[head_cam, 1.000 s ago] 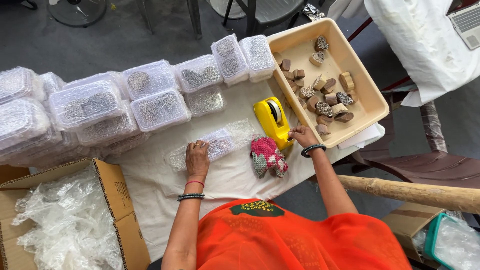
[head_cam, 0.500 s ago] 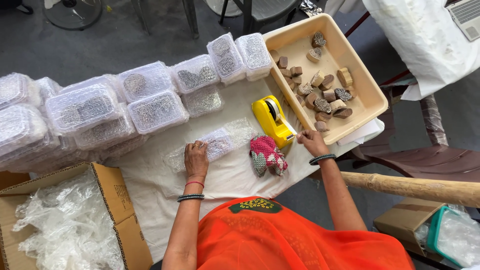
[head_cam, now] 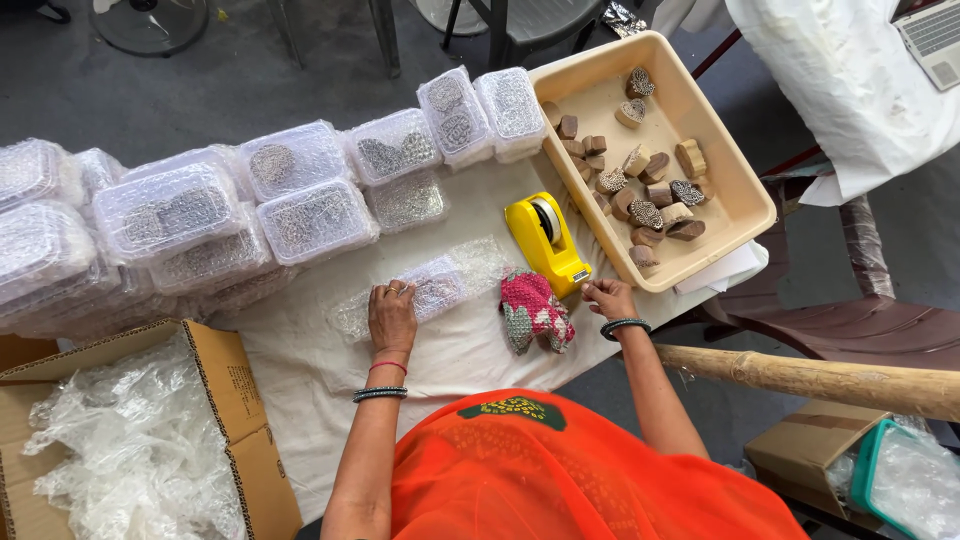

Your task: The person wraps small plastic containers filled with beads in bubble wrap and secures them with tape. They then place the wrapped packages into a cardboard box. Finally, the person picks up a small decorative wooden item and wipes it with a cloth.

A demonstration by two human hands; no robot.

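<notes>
From my remote seat I see a dark grey concrete floor point(head_cam: 200, 80) under flat, even daylight, with the legs of a chair point(head_cam: 500, 25) and the round base of a standing fan point(head_cam: 150, 20) at the top edge. A worktable draped in off-white cloth point(head_cam: 300, 370) fills the middle, and to the right stands a brown plastic chair point(head_cam: 860, 335) with a thick wooden pole point(head_cam: 830, 385) lying across in front of it. At the upper right another surface is covered by a white sheet point(head_cam: 850, 90) with a laptop point(head_cam: 935, 40) on its corner.
</notes>
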